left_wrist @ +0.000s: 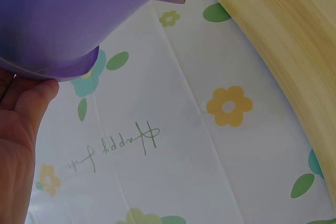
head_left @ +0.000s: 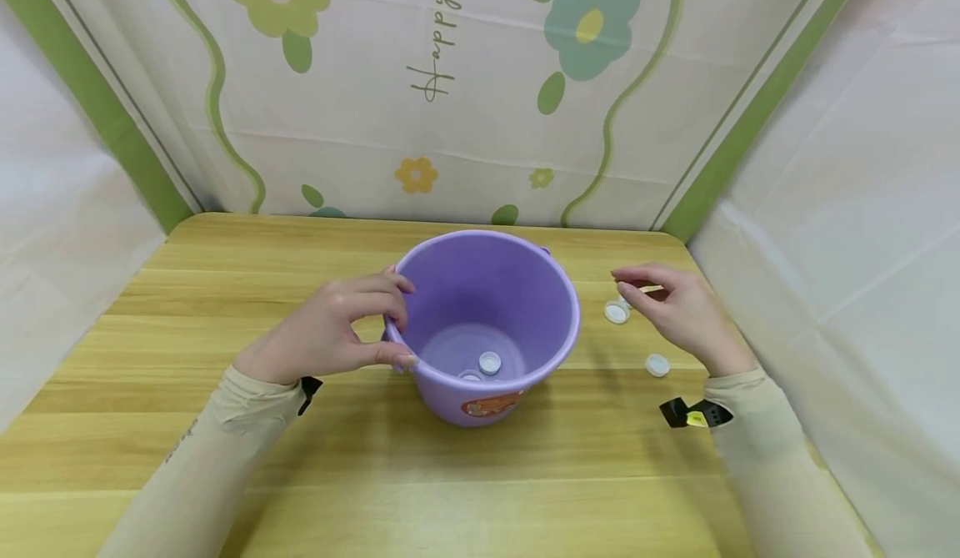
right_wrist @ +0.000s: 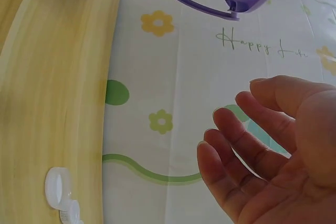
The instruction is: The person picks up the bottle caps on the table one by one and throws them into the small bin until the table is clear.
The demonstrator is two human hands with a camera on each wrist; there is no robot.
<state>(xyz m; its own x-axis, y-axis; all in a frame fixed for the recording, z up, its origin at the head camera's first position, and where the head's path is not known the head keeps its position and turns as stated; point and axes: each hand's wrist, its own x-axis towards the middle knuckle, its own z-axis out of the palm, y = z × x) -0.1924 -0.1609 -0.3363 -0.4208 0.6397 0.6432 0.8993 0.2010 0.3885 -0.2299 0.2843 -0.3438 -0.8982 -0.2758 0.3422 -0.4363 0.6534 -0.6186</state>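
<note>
A purple bucket (head_left: 480, 279) stands on the table, an orange sticker on its near side. My left hand (head_left: 341, 324) grips its left rim, fingers over the inside and thumb along the near edge. At the bottom of the bucket lies a white bottle cap (head_left: 490, 364), and another cap (head_left: 471, 375) is half hidden by the front rim. To the right of the bucket, my right hand (head_left: 686, 312) hovers above the table with loosely bent fingers and nothing between them. A white cap (head_left: 617, 313) lies just below its fingertips, beside a smaller cap (right_wrist: 71, 212).
One more white cap (head_left: 657, 364) sits nearer, in front of the right wrist. The wooden table (head_left: 480, 500) ends at a flowered curtain (head_left: 480, 124) behind, and white cloth (head_left: 847, 249) hangs along the right side. The bucket's handle (right_wrist: 197, 6) droops against its outside.
</note>
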